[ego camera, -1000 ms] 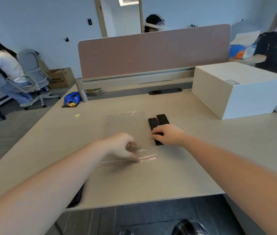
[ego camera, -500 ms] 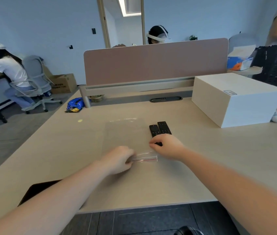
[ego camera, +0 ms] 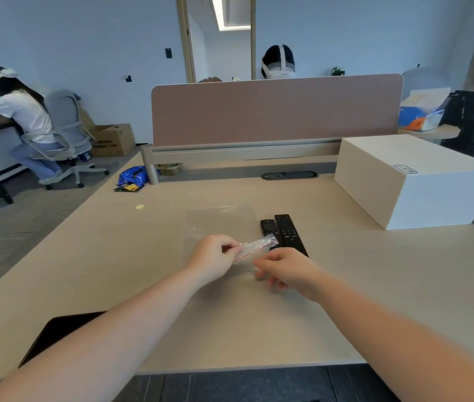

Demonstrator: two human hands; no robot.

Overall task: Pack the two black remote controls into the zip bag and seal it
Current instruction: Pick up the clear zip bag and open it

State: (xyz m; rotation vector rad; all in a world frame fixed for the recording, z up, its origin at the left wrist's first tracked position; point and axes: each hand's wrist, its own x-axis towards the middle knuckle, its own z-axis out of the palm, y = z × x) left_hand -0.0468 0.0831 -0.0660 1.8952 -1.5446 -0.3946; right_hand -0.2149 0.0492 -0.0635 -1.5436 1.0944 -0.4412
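Note:
A clear zip bag [ego camera: 220, 224] with a red seal strip lies on the beige desk [ego camera: 374, 280]. My left hand [ego camera: 215, 258] pinches its near, zip end and lifts that end off the desk. Two black remote controls lie side by side just right of the bag: a short one [ego camera: 267, 227] and a longer one [ego camera: 289, 232]. My right hand [ego camera: 286, 271] hovers just in front of the remotes' near ends, fingers loosely spread, holding nothing. The lifted zip strip overlaps the short remote's near end.
A large white box [ego camera: 415, 181] stands at the right. A pink divider panel [ego camera: 276, 108] closes the desk's far side, with a blue snack bag [ego camera: 132, 178] at its left end. A dark flat object [ego camera: 56, 332] lies at the near left edge. People sit and stand around.
My right hand has come off the remotes and drawn back toward me. My left hand has raised the bag's zip end off the desk. The camera has tilted up.

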